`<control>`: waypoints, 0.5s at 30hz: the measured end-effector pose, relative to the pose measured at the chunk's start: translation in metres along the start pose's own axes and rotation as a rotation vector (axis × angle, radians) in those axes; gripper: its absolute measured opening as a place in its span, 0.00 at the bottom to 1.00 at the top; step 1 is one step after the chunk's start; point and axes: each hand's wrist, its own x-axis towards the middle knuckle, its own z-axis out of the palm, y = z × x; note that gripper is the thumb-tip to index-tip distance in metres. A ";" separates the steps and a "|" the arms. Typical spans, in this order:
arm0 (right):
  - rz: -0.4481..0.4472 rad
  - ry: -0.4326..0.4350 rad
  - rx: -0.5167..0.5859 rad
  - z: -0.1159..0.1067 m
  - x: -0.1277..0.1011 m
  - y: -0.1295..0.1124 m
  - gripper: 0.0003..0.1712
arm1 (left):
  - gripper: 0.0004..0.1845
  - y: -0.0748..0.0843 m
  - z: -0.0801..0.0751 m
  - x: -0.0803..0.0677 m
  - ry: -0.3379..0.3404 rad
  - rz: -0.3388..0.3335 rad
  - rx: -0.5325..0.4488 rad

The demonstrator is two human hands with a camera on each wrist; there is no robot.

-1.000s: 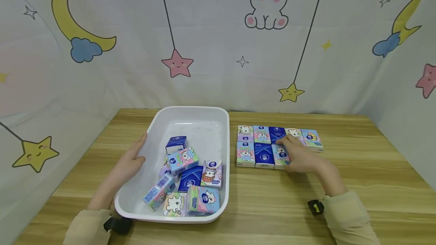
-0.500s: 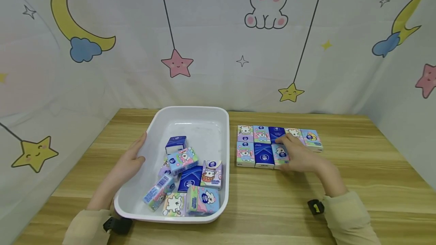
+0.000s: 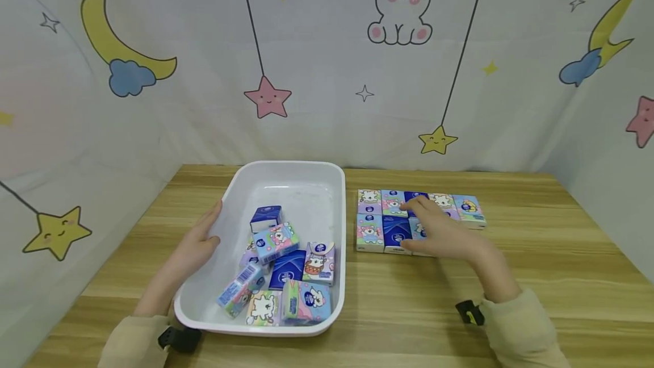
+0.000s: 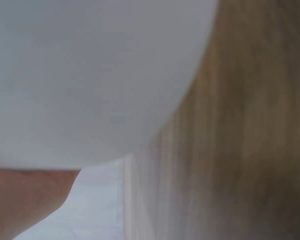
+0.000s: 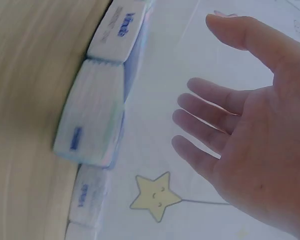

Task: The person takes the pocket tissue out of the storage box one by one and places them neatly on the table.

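My left hand (image 3: pixel 196 244) holds the left rim of a white plastic tub (image 3: pixel 338 231), thumb over the edge and fingers along the outer wall. In the left wrist view the tub's pale wall (image 4: pixel 90 85) covers most of that hand. Inside lie several pocket tissue packs, among them a blue one (image 3: pixel 287 268) and a pastel one (image 3: pixel 276 242) with a cartoon print. My right hand (image 3: pixel 449 234) hovers over two rows of tissue packs (image 3: pixel 369 231) on the table. In the right wrist view its fingers are apart and hold nothing, beside the packs' white ends (image 5: pixel 92 115).
The wooden table (image 3: pixel 388 311) ends at a pale curtain (image 3: pixel 317 129) printed with stars, moons and a rabbit. The back row of packs reaches further right, to a blue-yellow pack (image 3: pixel 469 209). Black devices (image 3: pixel 179 338) are strapped at both wrists.
My right hand has let go of the front row's right pack and lifted slightly to the left, its fingers spread. The left hand stays at the tub's rim.
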 end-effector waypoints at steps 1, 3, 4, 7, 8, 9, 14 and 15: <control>-0.008 -0.003 0.004 0.000 0.000 -0.003 0.41 | 0.40 0.000 0.001 0.000 0.002 -0.001 0.003; -0.027 -0.003 0.014 0.000 0.001 -0.010 0.41 | 0.40 0.000 0.002 0.000 0.001 -0.007 -0.001; -0.031 -0.005 0.017 0.001 0.002 -0.014 0.41 | 0.40 0.000 0.002 0.000 0.002 -0.008 -0.002; -0.052 -0.007 0.023 0.002 0.004 -0.027 0.41 | 0.40 -0.001 0.003 0.001 -0.003 -0.010 -0.009; -0.059 -0.009 0.029 0.003 0.005 -0.032 0.41 | 0.40 -0.001 0.003 0.001 -0.004 -0.009 -0.010; -0.070 -0.011 0.036 0.004 0.006 -0.037 0.41 | 0.40 -0.001 0.003 0.001 -0.004 -0.007 -0.011; -0.136 -0.029 0.084 0.012 0.013 -0.060 0.41 | 0.40 -0.001 0.002 0.000 0.008 0.004 0.000; -0.139 -0.035 0.088 0.015 0.015 -0.064 0.41 | 0.40 -0.001 0.002 0.000 0.010 0.007 0.004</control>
